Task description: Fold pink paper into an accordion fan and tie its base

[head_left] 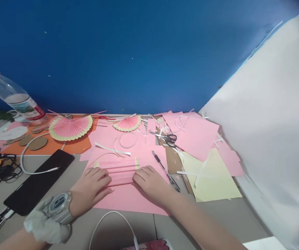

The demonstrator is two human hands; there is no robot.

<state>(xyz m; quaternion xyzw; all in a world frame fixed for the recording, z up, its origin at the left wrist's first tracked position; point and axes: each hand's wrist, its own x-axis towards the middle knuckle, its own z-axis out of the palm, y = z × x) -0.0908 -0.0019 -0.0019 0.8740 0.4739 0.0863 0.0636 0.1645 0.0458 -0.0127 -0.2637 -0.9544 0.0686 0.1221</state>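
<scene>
A pink paper strip (118,171) with yellow-green ends lies partly pleated on a larger pink sheet (128,199). My left hand (91,187), with a watch on the wrist, presses its fingers flat on the strip's left part. Fingers together, my right hand (152,182) presses on the folds at the right part. Neither hand lifts the paper; both pin it to the table.
A black pen (165,170) lies just right of my right hand. Scissors (169,139), yellow paper (212,177), pink sheets and paper trimmings lie beyond. Two finished pink fans (70,127) sit at the back. A dark phone (39,180) and a bottle (14,97) are at left.
</scene>
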